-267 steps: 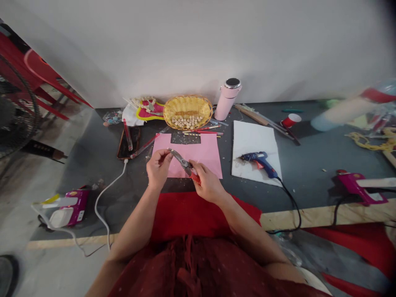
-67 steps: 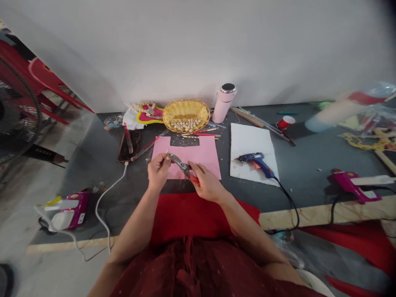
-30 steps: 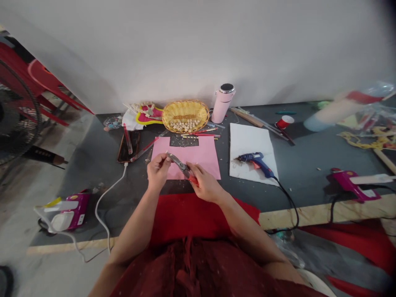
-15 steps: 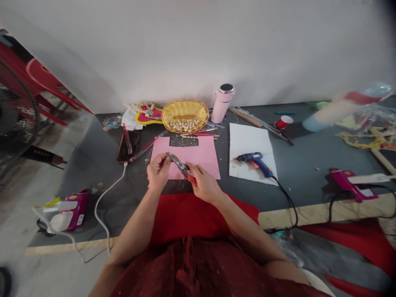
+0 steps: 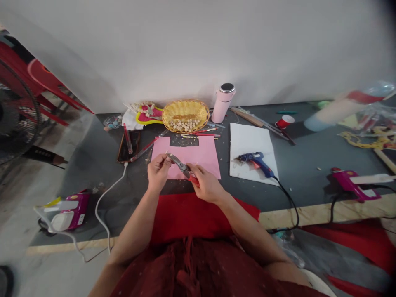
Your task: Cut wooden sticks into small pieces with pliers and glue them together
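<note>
Your right hand (image 5: 206, 185) closes round the red-handled tool (image 5: 182, 166) so its tips meet your left hand (image 5: 158, 172) — apparently pinching a pale piece (image 5: 167, 153), too small to identify — with the pink sheet (image 5: 204, 156) below both.

We have a dark grey table (image 5: 309, 165), with notched pink paper (image 5: 201, 159) lying between and just beyond our left hand (image 5: 157, 172) and right hand (image 5: 208, 183). Farther off we see a wicker basket (image 5: 185, 108) and an upright pink flask (image 5: 222, 106). Right of the right hand lies a white board (image 5: 249, 138); left of the left hand, a phone (image 5: 134, 144).
</note>
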{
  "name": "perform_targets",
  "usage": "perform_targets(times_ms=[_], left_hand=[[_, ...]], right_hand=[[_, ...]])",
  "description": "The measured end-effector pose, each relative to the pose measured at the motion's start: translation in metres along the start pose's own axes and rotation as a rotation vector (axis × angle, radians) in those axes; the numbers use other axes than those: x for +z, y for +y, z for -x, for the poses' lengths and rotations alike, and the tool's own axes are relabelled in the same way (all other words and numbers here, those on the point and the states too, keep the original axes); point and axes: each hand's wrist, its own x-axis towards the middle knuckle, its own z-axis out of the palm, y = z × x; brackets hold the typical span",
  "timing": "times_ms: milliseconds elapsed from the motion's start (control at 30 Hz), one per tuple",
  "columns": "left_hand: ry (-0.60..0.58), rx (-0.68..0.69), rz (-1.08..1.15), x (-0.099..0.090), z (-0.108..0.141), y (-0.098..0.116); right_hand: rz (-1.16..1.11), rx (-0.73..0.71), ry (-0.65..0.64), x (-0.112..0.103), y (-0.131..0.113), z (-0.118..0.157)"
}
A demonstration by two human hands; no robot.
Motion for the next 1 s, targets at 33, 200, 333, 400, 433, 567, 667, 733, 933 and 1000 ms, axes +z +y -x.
perform_targets(times_ms=[33,200,333,400,433,567,667,733,933,1000], left_hand=[[0.004,-0.003,0.000,0.001,0.000,0.000],[0.012,-0.013,-0.025,0.003,0.001,0.001],[0.013,-0.004,-0.067,0.004,0.001,0.005],[0.014,0.002,-0.091,0.004,0.001,0.006],[0.019,0.005,-0.101,0.005,0.001,0.007],[0.065,0.001,-0.119,0.004,0.001,0.006],[0.082,0.009,-0.142,0.003,0.001,0.005],[0.073,0.030,-0.151,0.001,0.001,0.005],[0.044,0.053,-0.125,-0.001,0.000,0.000],[0.039,0.047,-0.116,-0.002,0.000,-0.001]], right_hand=[[0.017,0.013,0.001,0.000,-0.001,0.000],[0.086,0.101,-0.009,0.005,-0.005,0.002],[0.091,0.122,-0.001,0.008,-0.006,0.003],[0.091,0.120,0.003,0.009,-0.005,0.004],[0.091,0.120,0.006,0.009,-0.005,0.004],[0.083,0.107,0.027,0.009,-0.004,0.002],[0.071,0.070,0.037,0.009,-0.001,0.000],[0.059,0.036,0.037,0.009,0.001,-0.001],[-0.026,-0.058,0.033,0.003,0.006,-0.001],[-0.039,-0.052,0.028,0.001,0.005,-0.001]])
